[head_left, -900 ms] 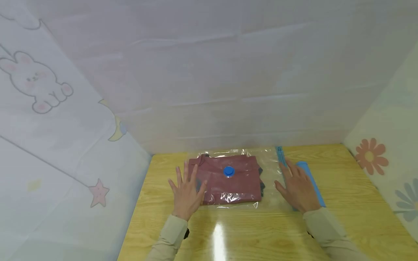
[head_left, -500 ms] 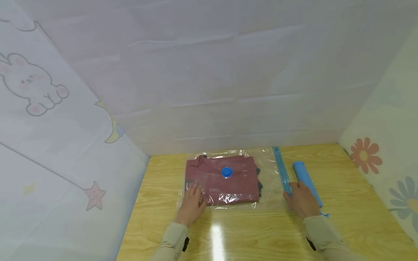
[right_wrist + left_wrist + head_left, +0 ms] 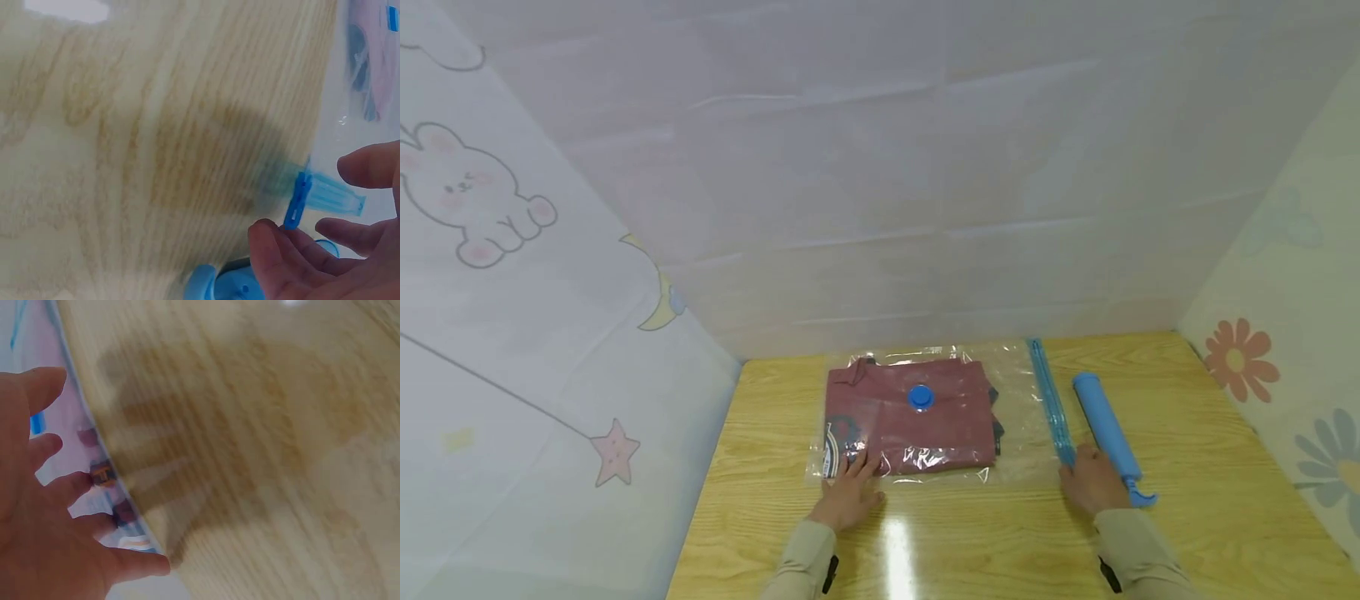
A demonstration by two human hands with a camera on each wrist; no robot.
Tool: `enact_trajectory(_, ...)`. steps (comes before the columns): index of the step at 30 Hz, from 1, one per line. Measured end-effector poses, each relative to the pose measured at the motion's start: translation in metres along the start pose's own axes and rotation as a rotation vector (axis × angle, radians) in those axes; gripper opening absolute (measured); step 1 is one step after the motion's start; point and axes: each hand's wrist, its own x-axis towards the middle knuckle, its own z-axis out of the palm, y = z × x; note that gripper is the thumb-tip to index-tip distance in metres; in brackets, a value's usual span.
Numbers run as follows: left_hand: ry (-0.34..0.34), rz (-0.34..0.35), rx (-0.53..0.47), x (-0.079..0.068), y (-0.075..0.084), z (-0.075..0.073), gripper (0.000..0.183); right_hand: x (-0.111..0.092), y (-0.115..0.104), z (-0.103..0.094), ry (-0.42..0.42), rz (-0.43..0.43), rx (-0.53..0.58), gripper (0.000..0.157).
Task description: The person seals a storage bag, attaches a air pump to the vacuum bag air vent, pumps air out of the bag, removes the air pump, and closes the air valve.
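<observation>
A clear vacuum storage bag [image 3: 1018, 383] lies flat with a folded dark red garment [image 3: 940, 429] inside it. On its top is a round blue valve [image 3: 921, 397]. My left hand [image 3: 848, 496] rests its spread fingers on the bag's near left edge; the left wrist view shows these fingers along the plastic rim. At the right end of the bag runs a blue zip strip [image 3: 1048, 392]. My right hand [image 3: 1093, 482] is at the strip's near end. There, a blue zip slider [image 3: 299, 200] sits at its fingertips, with the thumb held apart from it.
A blue hand pump [image 3: 1105, 421] with a hooked handle lies just right of my right hand. Wood-grain tabletop [image 3: 985, 542] shows in front of the bag. Pale printed sheets [image 3: 880, 208] wall in the back and both sides.
My left hand has drawn back from the garment's left side to the bag's near edge. My right hand has moved down the zip strip to its near end, uncovering more of the pump.
</observation>
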Motion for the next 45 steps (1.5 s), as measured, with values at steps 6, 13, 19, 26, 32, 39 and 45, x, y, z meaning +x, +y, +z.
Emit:
enact_trajectory(6,0.011,-0.032,0.033,-0.001,-0.003,0.004,0.064,-0.001,0.004,0.002,-0.009,0.030,0.039,0.051)
enact_trajectory(13,0.048,-0.092,0.087,-0.003,-0.004,0.001,0.060,-0.003,0.005,0.006,-0.062,0.074,0.187,0.049)
enact_trajectory(19,0.055,-0.085,0.081,-0.003,-0.003,0.000,0.062,-0.004,0.001,0.005,-0.114,0.098,0.248,0.057)
enact_trajectory(26,0.088,0.045,0.069,0.002,0.014,0.002,0.053,-0.005,-0.011,0.001,-0.098,0.133,0.416,0.055)
enact_trajectory(32,0.138,0.186,0.055,0.011,0.046,0.004,0.046,-0.009,-0.033,-0.005,-0.101,0.152,0.591,0.058)
enact_trajectory(39,0.124,0.294,0.067,0.014,0.095,0.008,0.048,-0.014,-0.063,-0.007,-0.113,0.198,0.703,0.054)
enact_trajectory(45,0.114,0.404,0.138,0.024,0.129,0.026,0.042,-0.018,-0.075,-0.006,-0.151,0.215,0.650,0.021)
